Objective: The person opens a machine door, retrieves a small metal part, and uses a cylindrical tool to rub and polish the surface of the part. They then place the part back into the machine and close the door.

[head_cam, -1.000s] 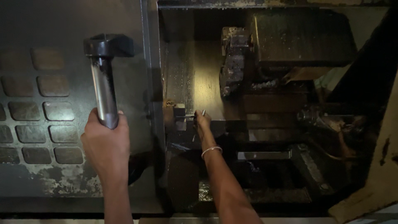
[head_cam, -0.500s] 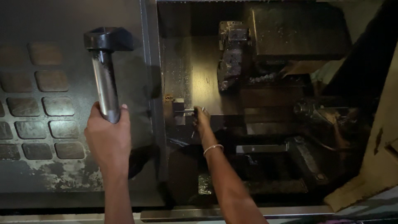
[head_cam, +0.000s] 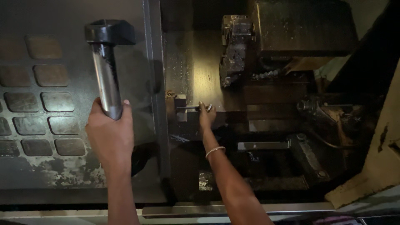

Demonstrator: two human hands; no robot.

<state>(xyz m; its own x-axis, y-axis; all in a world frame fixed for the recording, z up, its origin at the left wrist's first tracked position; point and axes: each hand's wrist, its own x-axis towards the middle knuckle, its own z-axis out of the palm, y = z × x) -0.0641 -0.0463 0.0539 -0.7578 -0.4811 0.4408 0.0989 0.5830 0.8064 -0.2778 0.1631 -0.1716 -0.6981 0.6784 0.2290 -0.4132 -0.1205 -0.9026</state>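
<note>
My left hand (head_cam: 109, 134) grips the lower end of a long steel door handle (head_cam: 106, 75) with a black block cap, mounted on the dark sliding machine door (head_cam: 62, 50). My right hand (head_cam: 206, 117) reaches deep into the open machine and its fingers pinch a thin metal rod (head_cam: 189, 107) that sticks out sideways from a small square holder (head_cam: 180, 107). A thin bangle sits on my right wrist. How firmly the fingers close on the rod is hard to see in the dim light.
Inside the machine stand a dark tool turret (head_cam: 235, 50) with a large black housing (head_cam: 304, 29) behind it, sloped guards and cables (head_cam: 316, 112) at right. The door has several recessed square panels (head_cam: 29, 125). A metal sill (head_cam: 233, 207) runs along the front.
The view has shifted slightly upward and closer. Both hands stay where they were, left on the handle and right at the rod.
</note>
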